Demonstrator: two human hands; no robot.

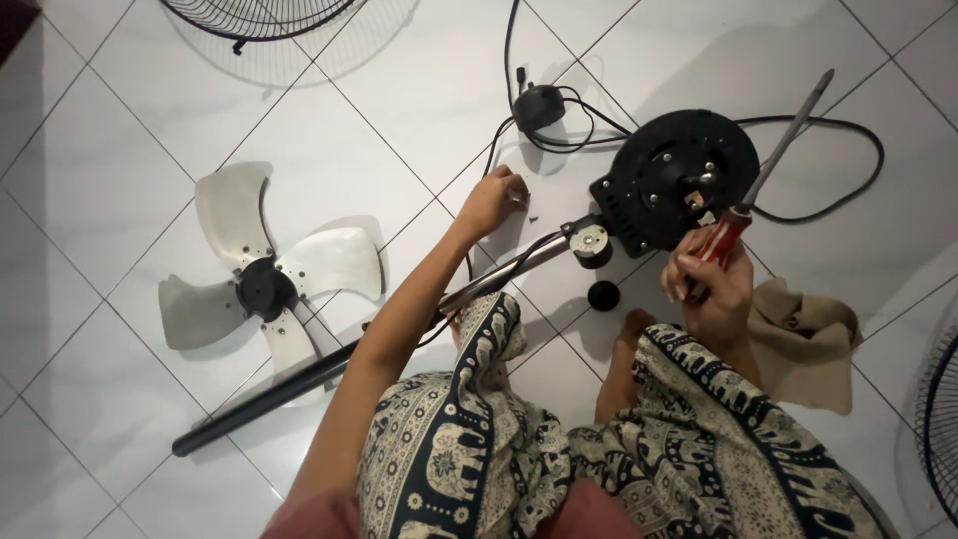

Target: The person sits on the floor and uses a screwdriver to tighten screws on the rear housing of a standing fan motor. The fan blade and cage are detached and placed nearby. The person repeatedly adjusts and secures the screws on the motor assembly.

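My right hand (pixel 711 284) grips a red-handled screwdriver (pixel 773 155) whose shaft points up and away, just right of the black round fan motor housing (pixel 679 180). My left hand (pixel 491 200) reaches forward to the white tiled floor, fingertips pinched over small dark bits next to it; whether it holds one I cannot tell. A metal and black fan pole (pixel 339 364) runs from the housing down to the lower left. A small black knob (pixel 603 294) lies near my foot.
A translucent three-blade fan propeller (pixel 264 284) lies on the left. A wire fan grille (pixel 249 18) is at the top, another grille (pixel 938 419) at the right edge. A black cable with plug (pixel 539 105) loops behind the housing. A tan cloth (pixel 803 339) lies by my right knee.
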